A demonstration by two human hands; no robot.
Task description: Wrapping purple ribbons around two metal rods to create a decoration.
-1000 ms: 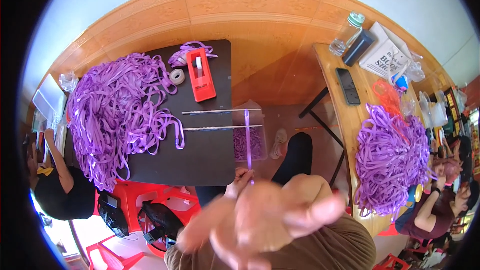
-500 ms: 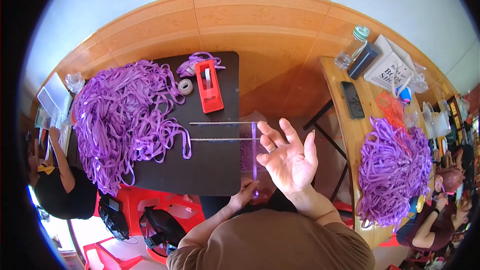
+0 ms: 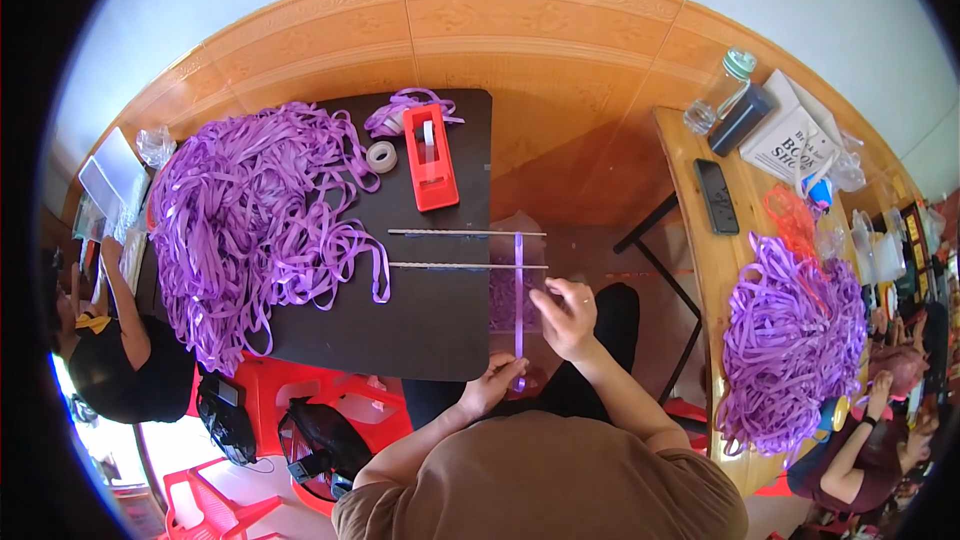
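Left hand (image 3: 489,386) has the purple ribbon (image 3: 519,305) pinched, lower center; ribbon runs up mid-frame across two thin rods (image 3: 455,265). Right hand (image 3: 569,320) is half-curled beside it, can't tell if it's gripping anything.

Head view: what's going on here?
The left hand grips a narrow shiny purple ribbon that crosses two thin pale rods jutting past the edge of a black table. The right hand, half-curled, is just right of the ribbon, seemingly empty. A tangled purple ribbon heap lies left of a red plastic tape dispenser.
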